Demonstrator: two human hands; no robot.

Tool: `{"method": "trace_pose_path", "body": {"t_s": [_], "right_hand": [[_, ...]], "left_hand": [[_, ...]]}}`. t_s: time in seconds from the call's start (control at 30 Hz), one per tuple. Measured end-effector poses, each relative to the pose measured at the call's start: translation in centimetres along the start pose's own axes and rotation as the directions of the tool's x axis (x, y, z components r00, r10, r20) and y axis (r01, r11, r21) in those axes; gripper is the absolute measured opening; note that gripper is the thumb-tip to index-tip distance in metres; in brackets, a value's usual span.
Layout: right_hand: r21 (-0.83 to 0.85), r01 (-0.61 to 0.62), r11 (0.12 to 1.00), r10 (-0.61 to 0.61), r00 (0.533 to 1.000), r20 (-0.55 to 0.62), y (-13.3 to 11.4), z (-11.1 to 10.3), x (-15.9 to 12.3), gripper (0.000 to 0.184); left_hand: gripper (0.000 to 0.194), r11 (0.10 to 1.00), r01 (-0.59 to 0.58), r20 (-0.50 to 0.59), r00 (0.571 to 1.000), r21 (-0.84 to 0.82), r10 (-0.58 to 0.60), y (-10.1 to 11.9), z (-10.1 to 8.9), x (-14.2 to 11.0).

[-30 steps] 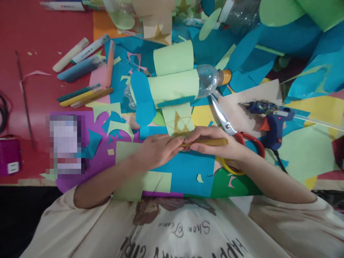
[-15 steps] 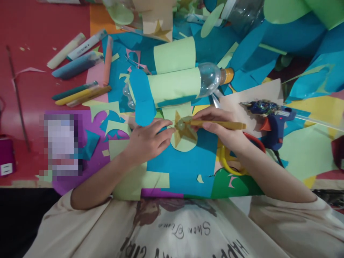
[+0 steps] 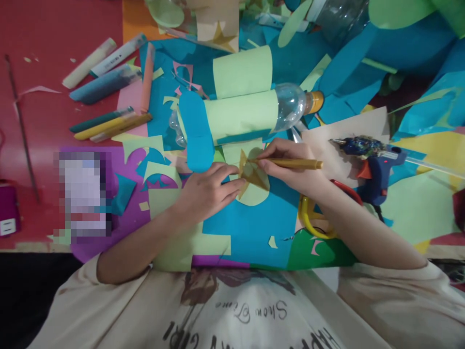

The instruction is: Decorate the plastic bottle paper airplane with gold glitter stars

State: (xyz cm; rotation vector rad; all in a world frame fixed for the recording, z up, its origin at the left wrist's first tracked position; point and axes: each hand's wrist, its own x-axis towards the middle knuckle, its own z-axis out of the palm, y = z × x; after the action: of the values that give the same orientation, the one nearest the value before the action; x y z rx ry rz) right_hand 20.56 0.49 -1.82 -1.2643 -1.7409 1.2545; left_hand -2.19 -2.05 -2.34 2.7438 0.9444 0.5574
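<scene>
My right hand [image 3: 294, 167] grips an ochre marker [image 3: 298, 164] like a pen, its tip on a pale green paper disc [image 3: 252, 194] that carries a gold star shape [image 3: 252, 173]. Beside it, my left hand [image 3: 207, 189] has its fingers curled and pressed on the disc's left edge, holding the paper down. The disc lies on a blue paper sheet [image 3: 254, 228]. Just beyond the hands lies a clear plastic bottle [image 3: 286, 106] wrapped in pale green paper with a blue paper piece [image 3: 196, 133] at its base.
A blue hot glue gun [image 3: 370, 160] lies to the right on beige paper. Red and yellow scissor handles [image 3: 312, 218] show under my right wrist. Several markers [image 3: 109, 123] lie at the left on the red table [image 3: 43, 116]. Coloured paper scraps surround the hands.
Both hands moved from a joined grip on the marker to the green disc; the right hand brought the marker tip onto the star, the left hand pressed the paper down.
</scene>
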Motion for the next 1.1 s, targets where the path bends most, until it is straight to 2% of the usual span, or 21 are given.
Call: {"method": "trace_pose_path", "body": {"t_s": [0.3, 0.6, 0.7, 0.8, 0.93, 1.1], "right_hand": [[-0.046, 0.075, 0.996, -0.074, 0.997, 0.025, 0.2, 0.0, -0.1, 0.016], [-0.038, 0.029, 0.999, -0.025, 0.994, 0.103, -0.4, -0.4, -0.1, 0.02], [-0.048, -0.035, 0.998, 0.041, 0.99, 0.136, -0.8, -0.6, 0.0, 0.023], [-0.034, -0.099, 0.994, 0.102, 0.991, 0.089, -0.8, -0.6, 0.1, 0.027], [-0.015, -0.047, 0.999, 0.047, 0.998, -0.029, -0.5, -0.4, 0.1, 0.022], [-0.03, 0.03, 0.999, -0.03, 1.0, 0.009, 0.1, -0.2, -0.1, 0.017]], "left_hand": [[0.021, 1.0, 0.014, -0.015, 1.0, 0.003, -0.014, 0.3, 0.0, -0.1], [0.021, 1.0, 0.001, -0.012, 1.0, 0.0, -0.001, 0.1, -0.1, 0.0], [0.02, 1.0, -0.006, 0.004, 1.0, 0.002, 0.006, 0.0, -0.1, 0.0], [0.019, 1.0, -0.009, 0.004, 1.0, -0.004, 0.009, 0.0, -0.1, 0.0], [0.02, 1.0, -0.008, 0.0, 1.0, -0.002, 0.008, 0.1, -0.1, 0.1], [0.021, 1.0, -0.004, -0.021, 1.0, 0.007, 0.004, 0.1, 0.0, 0.0]]}}
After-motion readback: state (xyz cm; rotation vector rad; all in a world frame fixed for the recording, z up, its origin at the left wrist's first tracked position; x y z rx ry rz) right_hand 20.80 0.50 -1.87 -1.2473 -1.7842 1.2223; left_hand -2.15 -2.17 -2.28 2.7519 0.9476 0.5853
